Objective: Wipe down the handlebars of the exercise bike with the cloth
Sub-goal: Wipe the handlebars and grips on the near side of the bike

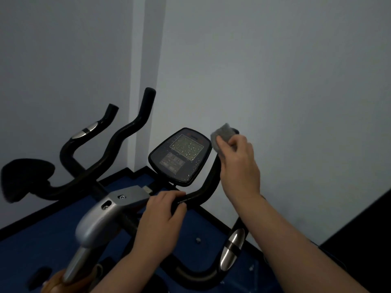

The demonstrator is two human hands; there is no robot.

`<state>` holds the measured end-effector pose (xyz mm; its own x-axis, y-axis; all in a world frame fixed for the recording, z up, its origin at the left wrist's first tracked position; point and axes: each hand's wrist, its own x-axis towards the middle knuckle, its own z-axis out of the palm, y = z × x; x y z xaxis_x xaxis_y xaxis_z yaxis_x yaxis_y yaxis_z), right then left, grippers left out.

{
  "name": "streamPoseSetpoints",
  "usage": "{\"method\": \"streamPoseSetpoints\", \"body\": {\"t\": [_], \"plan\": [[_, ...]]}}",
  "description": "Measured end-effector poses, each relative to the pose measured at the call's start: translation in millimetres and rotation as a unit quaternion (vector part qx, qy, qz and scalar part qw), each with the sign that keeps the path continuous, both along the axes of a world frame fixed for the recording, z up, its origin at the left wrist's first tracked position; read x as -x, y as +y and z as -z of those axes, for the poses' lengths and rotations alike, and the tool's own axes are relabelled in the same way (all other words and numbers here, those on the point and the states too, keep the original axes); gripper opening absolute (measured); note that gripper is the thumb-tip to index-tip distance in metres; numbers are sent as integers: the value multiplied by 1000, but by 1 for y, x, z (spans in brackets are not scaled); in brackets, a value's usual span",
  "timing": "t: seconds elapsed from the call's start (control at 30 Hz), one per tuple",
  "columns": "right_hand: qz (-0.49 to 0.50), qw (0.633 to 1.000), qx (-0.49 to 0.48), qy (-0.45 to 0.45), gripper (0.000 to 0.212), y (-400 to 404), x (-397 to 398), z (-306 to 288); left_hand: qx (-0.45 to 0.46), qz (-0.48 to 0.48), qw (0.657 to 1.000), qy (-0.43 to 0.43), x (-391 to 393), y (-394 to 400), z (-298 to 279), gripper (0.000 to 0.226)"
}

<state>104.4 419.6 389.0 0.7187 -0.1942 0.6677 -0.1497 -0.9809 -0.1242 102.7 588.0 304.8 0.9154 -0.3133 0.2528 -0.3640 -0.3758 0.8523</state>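
Note:
The exercise bike's black handlebars (209, 182) curve up on both sides of a dark console (182, 155). My right hand (239, 166) holds a grey cloth (222, 138), wrapped around the upper end of the right bar beside the console. My left hand (163, 216) grips the lower bend of that same bar near the grey stem bracket (127, 195). The left bars (127, 132) rise free, one with a silver pulse sensor (84, 130). Another silver sensor (231, 248) sits on the low right grip.
A pale wall stands close behind the bike, with a corner (148, 81) just past the left bars. Blue floor matting (38, 240) with a black border lies below. A black pad (25, 180) sticks out at far left. A dark object (370, 220) fills the lower right.

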Motion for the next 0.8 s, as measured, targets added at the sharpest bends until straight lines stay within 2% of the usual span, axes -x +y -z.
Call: {"method": "streamPoseSetpoints", "body": {"t": [0.07,0.13,0.2,0.27,0.33,0.43,0.5,0.57,0.67,0.73,0.8], "plan": [[-9,998,-25,57,39,7,10,26,6,-1,1000,5,0,1,1,26],[-31,992,-101,68,36,18,23,45,16,-2,1000,10,0,2,1,26],[-69,983,-149,81,28,20,23,41,17,-6,1000,16,-2,2,3,24],[-95,978,-156,104,26,14,18,27,18,-10,1000,18,-4,3,3,21],[-73,985,-137,72,29,6,16,19,40,-30,998,33,-5,4,3,19],[-30,983,-176,35,29,22,25,38,58,-58,995,59,-6,4,4,17],[-35,980,-194,20,26,48,33,55,59,-73,993,71,-8,6,5,17],[-71,980,-182,44,24,66,38,65,60,-91,991,79,-10,9,3,19],[-109,967,-202,107,26,47,33,43,84,-123,986,72,-6,15,-2,22],[-85,964,-220,122,27,21,29,24,80,-137,986,49,-1,23,-5,20],[-32,968,-231,90,27,14,30,23,51,-147,987,26,6,34,-2,21]]}}
